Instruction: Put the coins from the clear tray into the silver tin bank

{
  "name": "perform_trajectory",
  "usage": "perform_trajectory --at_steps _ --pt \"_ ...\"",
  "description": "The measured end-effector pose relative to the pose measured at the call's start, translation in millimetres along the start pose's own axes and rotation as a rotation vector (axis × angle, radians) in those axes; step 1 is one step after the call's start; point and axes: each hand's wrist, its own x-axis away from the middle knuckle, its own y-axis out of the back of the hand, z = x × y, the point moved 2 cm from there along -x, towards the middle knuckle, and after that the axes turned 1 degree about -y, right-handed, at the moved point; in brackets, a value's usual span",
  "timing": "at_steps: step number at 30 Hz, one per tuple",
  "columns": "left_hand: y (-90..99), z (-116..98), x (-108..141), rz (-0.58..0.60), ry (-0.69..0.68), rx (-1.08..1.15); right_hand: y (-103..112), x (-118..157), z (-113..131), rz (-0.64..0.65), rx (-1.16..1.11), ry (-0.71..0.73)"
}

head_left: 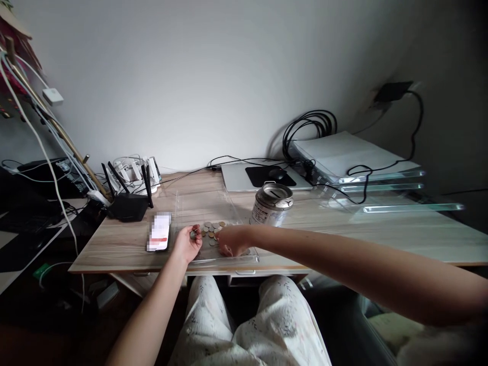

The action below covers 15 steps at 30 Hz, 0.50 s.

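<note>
In the head view, we saw the left forearm rise from the bottom edge, left of centre, the left hand (187, 245) turned partly palm-up, its fingers curled inward around a coin (193, 235). The right forearm stretched in from the right edge, almost level, and the right hand (233, 240) bent downward near the centre; its fingertips were hidden, so we could not tell how far they were open or what they held. The loose coins (211, 235) lay on a clear tray (202, 203) between both hands, just beside the left fingers and next to the right knuckles.
</note>
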Motion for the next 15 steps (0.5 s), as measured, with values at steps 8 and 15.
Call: perform_trajectory --at_steps 8,15 --pt "0.2 0.9 -0.8 0.010 0.003 -0.004 -6.6 17.4 -3.7 0.048 0.173 -0.137" --pt "-0.2 1.5 -2.3 0.015 0.010 0.008 -17.1 24.8 -17.0 -0.080 0.142 -0.132"
